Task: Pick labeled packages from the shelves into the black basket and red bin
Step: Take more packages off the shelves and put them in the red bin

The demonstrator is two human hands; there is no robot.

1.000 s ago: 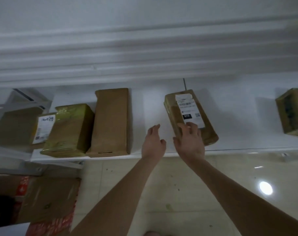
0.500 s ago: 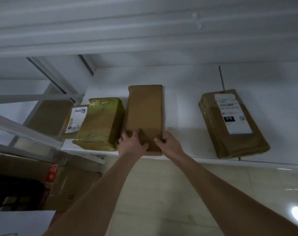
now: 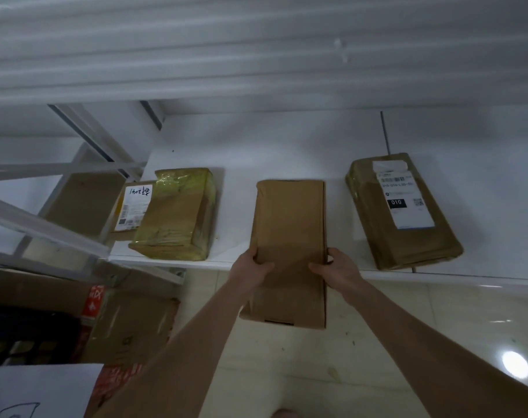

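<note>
cardboard package [image 3: 290,224] between left hand [image 3: 250,267] and right hand [image 3: 336,270], both grasping its edges

Bare strips of shelf [image 3: 483,212] run along both sides of the brown box [image 3: 290,233], between it and the yellow-taped package [image 3: 175,218] on the left and the labelled package [image 3: 374,218] on the right. Right of the labelled package the shelf lies open. White frame bars [image 3: 45,229] cross in front of the far-left packages [image 3: 84,203], blocking a straight reach there.
</note>
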